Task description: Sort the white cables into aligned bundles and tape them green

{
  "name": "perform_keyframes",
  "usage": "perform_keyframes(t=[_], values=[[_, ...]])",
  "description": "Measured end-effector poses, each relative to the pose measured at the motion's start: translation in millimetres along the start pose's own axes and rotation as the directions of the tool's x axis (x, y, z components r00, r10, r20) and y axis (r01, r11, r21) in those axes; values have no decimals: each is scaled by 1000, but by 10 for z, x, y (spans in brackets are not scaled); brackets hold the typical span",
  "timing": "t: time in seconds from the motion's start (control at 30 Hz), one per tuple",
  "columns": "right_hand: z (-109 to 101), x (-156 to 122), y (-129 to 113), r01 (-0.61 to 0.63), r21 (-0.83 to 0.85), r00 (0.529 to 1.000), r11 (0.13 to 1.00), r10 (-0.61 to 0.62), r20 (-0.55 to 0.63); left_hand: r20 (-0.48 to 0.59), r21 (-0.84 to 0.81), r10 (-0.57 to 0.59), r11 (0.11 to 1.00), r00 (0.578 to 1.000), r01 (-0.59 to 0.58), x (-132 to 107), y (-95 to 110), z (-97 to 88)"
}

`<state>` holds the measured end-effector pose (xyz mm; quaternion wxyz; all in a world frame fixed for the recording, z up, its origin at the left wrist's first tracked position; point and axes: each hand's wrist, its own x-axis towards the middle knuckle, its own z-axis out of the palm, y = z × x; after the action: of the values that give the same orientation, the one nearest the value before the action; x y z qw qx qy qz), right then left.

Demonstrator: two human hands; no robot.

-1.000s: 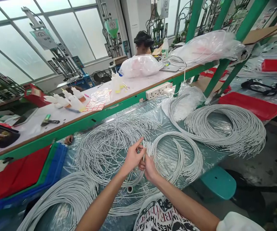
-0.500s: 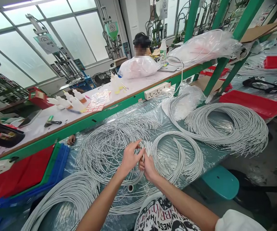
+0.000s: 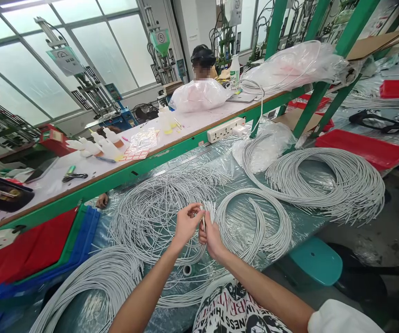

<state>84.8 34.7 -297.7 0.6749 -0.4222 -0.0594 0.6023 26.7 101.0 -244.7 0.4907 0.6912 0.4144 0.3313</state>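
Observation:
My right hand (image 3: 212, 235) is closed round a bundle of thin grey cables (image 3: 209, 210), whose ends fan out above the fist. My left hand (image 3: 186, 224) meets it from the left, thumb and forefinger pinched at the cable ends; the fingertips are too small to show exactly how many strands they grip. Behind my left hand spreads a loose, tangled heap of grey cables (image 3: 140, 210). Just right of my right hand, a neater coil of grey cable (image 3: 283, 217) lies on the plastic-covered table (image 3: 300, 226). A small dark roll (image 3: 187, 270) sits below my hands.
A large cable coil (image 3: 362, 185) lies at the right, another (image 3: 81, 273) at lower left. Red and blue bins (image 3: 88, 236) stand left. A green-edged shelf (image 3: 171, 159) with a power strip (image 3: 225, 130) crosses behind. A teal stool (image 3: 317, 261) is at right; a person (image 3: 202, 60) sits beyond.
My left fingers have shifted slightly at the cable ends, and the bundle's tips show more plainly. My right hand keeps its grip. The whole view has drifted a little.

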Motion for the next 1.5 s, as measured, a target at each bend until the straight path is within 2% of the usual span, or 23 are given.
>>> perform_keyframes(t=[0.1,0.27,0.33,0.4,0.5,0.57,0.63,0.77,0.83,0.93,1.03,1.13,1.23,1.37,1.5], values=[[20,-8,4,33,-49,998,998,-31,51,-24,-86,-53,995,998,51,90,-83,22],[-28,1,56,23,-68,993,997,-15,114,0,-112,-58,992,998,58,131,-200,18],[-77,-5,67,2,-63,989,998,8,146,47,-116,-52,992,998,57,113,-234,-6],[-146,-6,70,-23,-63,989,998,32,145,138,-74,-42,996,990,52,109,-298,-52],[-277,21,55,-56,-62,994,996,61,91,259,123,-49,992,965,17,191,-504,-168],[-361,50,42,-77,-57,994,995,81,72,244,254,-77,967,967,13,320,-713,-262],[-409,60,46,-99,-53,992,994,103,72,166,352,-106,935,980,41,501,-940,-344],[-331,-44,150,-146,-75,981,986,154,119,48,569,-104,820,993,58,950,-1307,-395],[-218,-144,225,-168,-110,958,980,188,216,64,658,-90,752,994,25,1185,-1434,-361],[-42,-271,298,-196,-159,915,968,239,326,166,766,-92,639,982,-70,1492,-1610,-278],[51,-315,313,-211,-218,890,953,280,361,335,829,-127,510,934,-228,1681,-1802,-213],[42,-287,320,-224,-245,869,943,307,388,511,823,-174,382,842,-420,1746,-1986,-189],[-4,-234,347,-271,-213,870,939,333,363,638,764,-196,282,745,-580,1760,-2122,-172],[-44,-167,363,-299,-185,880,936,345,325,737,676,-186,204,650,-708,1799,-2213,-137],[-70,-122,312,-337,-176,878,925,376,296,775,632,-174,171,608,-756,1853,-2228,-166]])
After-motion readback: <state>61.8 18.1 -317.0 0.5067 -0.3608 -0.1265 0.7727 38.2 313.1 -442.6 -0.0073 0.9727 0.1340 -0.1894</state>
